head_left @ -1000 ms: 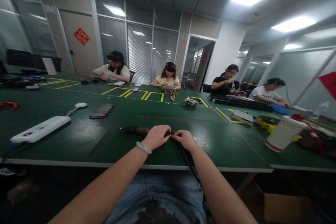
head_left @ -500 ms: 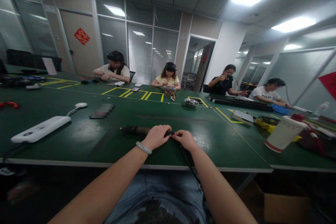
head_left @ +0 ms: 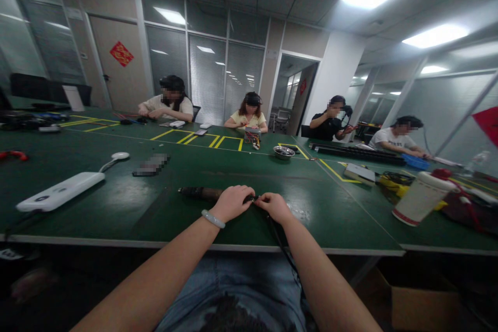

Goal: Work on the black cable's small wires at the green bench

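A dark, long electric screwdriver (head_left: pixel 200 193) lies on the green table in front of me, its narrow tip towards the left. My left hand (head_left: pixel 235 202) wraps over its rear end, hiding that part. At the same end, my right hand (head_left: pixel 275 206) pinches what appears to be the end of a black cord (head_left: pixel 278 233), close to the left fingertips. A small shiny bit shows between the two hands, too small to make out. From there the cord runs down over the table edge towards my lap.
A white power strip (head_left: pixel 62 192) and a blurred flat item (head_left: pixel 151 165) lie to the left. Beyond my hands stands a metal bowl (head_left: pixel 284 152). On the right are a white cup (head_left: pixel 422 199) and a small box (head_left: pixel 359 173). Several people sit across the table (head_left: pixel 187 158).
My hands and the screwdriver have stayed in place. Across the table, the person in black has shifted their head and hands slightly.
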{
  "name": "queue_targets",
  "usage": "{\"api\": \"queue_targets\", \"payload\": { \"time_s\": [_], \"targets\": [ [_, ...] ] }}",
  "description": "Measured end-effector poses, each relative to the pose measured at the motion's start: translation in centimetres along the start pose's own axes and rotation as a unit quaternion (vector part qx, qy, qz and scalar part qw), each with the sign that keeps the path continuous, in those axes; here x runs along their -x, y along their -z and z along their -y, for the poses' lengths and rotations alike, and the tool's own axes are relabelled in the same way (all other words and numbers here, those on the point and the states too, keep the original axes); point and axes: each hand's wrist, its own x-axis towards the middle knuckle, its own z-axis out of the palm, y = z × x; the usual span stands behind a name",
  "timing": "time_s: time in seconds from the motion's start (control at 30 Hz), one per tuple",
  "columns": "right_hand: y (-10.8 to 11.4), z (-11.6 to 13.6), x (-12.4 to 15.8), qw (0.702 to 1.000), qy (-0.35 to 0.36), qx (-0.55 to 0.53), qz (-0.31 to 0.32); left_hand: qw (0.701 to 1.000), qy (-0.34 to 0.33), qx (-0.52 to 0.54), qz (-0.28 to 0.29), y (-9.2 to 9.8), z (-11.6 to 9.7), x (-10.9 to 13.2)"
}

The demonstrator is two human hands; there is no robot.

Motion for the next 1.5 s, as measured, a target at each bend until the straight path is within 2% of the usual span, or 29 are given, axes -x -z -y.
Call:
{"api": "queue_targets", "payload": {
  "time_s": [0.13, 0.5, 0.73, 0.97, 1.5],
  "targets": [
    [0.05, 0.16, -0.04, 1.0, -0.005, 0.003, 0.0, 1.0, 0.021, -0.005, -0.003, -0.11, 0.04, -0.04],
    [0.18, 0.37, 0.14, 1.0, 0.001, -0.003, 0.001, 1.0, 0.0, -0.003, 0.0, 0.23, -0.19, 0.0],
    [0.04, 0.06, 0.04, 1.0, -0.002, 0.003, -0.001, 1.0, 0.025, -0.017, 0.006, 0.13, -0.15, 0.02],
    [0.02, 0.08, -0.05, 1.0, -0.001, 0.002, -0.001, 1.0, 0.0, 0.0, 0.004, 0.32, -0.19, -0.03],
    [0.08, 0.34, 0.09, 1.0, -0.006, -0.003, 0.0, 1.0, -0.001, 0.002, 0.001, 0.3, -0.13, 0.03]
  ]
}}
